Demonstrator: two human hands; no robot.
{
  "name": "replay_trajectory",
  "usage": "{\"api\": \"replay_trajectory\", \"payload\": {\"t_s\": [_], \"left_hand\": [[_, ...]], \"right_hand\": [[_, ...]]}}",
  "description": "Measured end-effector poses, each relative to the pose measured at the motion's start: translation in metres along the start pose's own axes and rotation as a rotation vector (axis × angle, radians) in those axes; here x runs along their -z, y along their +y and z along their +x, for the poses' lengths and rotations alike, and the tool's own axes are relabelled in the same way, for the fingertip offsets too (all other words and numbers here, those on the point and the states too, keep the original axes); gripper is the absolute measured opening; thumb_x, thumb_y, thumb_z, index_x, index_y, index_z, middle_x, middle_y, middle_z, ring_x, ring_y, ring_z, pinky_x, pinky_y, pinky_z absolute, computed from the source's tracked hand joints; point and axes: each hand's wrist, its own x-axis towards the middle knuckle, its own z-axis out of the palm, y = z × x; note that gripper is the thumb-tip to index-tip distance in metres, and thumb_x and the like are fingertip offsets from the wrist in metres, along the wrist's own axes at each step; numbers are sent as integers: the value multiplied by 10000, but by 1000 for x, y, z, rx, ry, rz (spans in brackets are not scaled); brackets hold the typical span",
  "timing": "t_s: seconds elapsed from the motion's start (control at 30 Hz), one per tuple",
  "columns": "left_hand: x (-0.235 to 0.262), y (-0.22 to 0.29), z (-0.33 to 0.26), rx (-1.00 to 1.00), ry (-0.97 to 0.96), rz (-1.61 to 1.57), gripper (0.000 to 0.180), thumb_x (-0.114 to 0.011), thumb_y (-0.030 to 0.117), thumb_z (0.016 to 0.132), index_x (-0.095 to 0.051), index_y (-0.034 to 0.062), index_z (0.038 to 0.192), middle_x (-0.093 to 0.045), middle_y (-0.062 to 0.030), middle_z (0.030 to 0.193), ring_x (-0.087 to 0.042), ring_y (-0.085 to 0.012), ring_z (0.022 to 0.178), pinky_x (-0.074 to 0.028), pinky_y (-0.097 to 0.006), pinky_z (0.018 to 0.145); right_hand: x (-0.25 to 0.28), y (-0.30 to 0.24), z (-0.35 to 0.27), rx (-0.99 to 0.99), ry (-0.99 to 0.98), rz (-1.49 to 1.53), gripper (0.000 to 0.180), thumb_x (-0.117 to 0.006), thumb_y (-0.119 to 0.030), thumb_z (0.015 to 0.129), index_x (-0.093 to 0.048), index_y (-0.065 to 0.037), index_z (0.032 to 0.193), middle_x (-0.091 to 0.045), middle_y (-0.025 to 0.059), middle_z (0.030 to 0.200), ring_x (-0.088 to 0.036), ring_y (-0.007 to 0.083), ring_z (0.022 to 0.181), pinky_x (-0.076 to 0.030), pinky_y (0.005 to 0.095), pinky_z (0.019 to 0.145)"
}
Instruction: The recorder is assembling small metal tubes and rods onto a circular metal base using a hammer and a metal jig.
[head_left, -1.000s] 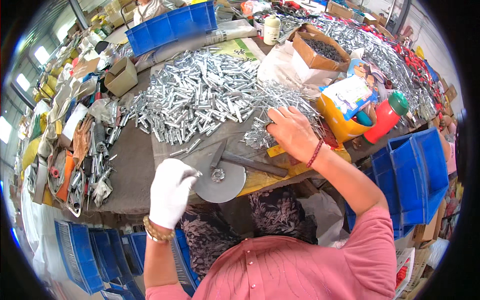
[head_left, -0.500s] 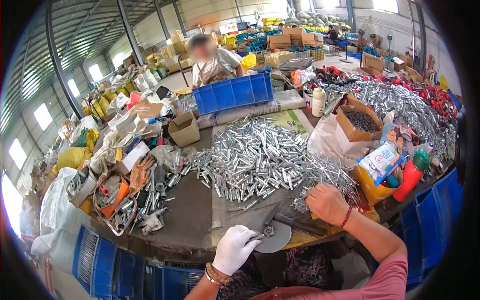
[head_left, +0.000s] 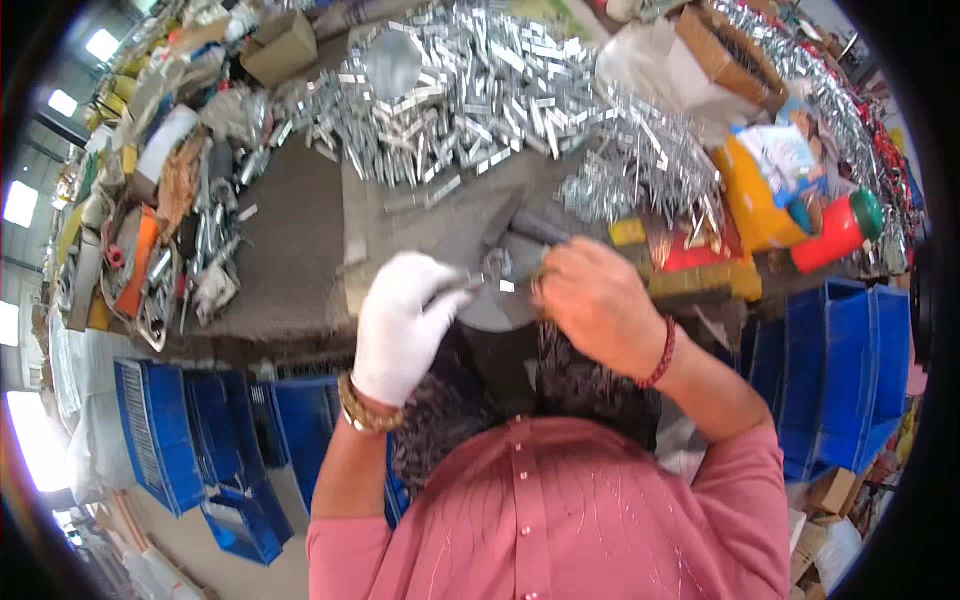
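Note:
My left hand (head_left: 402, 325), in a white glove, is closed in a pinch at the bench's near edge. Between its thumb and fingers a small metal pin-like part (head_left: 474, 281) shows, smeared by motion. My bare right hand (head_left: 600, 308) faces it from the right, its fingers pressed together; what they hold is hidden. A round grey metal plate (head_left: 496, 318) lies between the two hands, with a small metal fitting (head_left: 497, 262) on it. Just behind sits a hammer (head_left: 538, 229) with a dark handle.
Silver metal sleeves (head_left: 460, 90) form a big heap beyond my hands; a pile of thin pins (head_left: 640, 170) is at its right. A yellow container (head_left: 755, 195) and a red bottle (head_left: 828, 240) stand farther right. Blue crates (head_left: 835, 375) are below the bench edge. Tools and rags clutter the left.
The view has tipped down toward my lap. My right hand has left the pin pile and come to the plate, close to my left hand, which stays at the plate.

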Motion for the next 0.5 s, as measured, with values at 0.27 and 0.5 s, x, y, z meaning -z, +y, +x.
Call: {"api": "replay_trajectory", "payload": {"t_s": [0.27,0.5], "left_hand": [[-3,12,-18,-86,-42,91,132,-817,39,835,-761,33,954,-689,-105,928,-660,-305,919,-528,-391,841],[-8,13,-19,-27,31,75,153,-822,64,837,-772,35,978,-695,-115,962,-661,-305,948,-534,-394,860]], "right_hand": [[0,-11,-10,5,-17,-48,52,-696,-91,770,-649,-97,750,-560,44,904,-590,245,885,-514,378,779],[-7,-7,-4,17,27,-48,88,-723,-117,778,-643,-105,743,-569,31,895,-594,223,866,-507,369,773]]}}
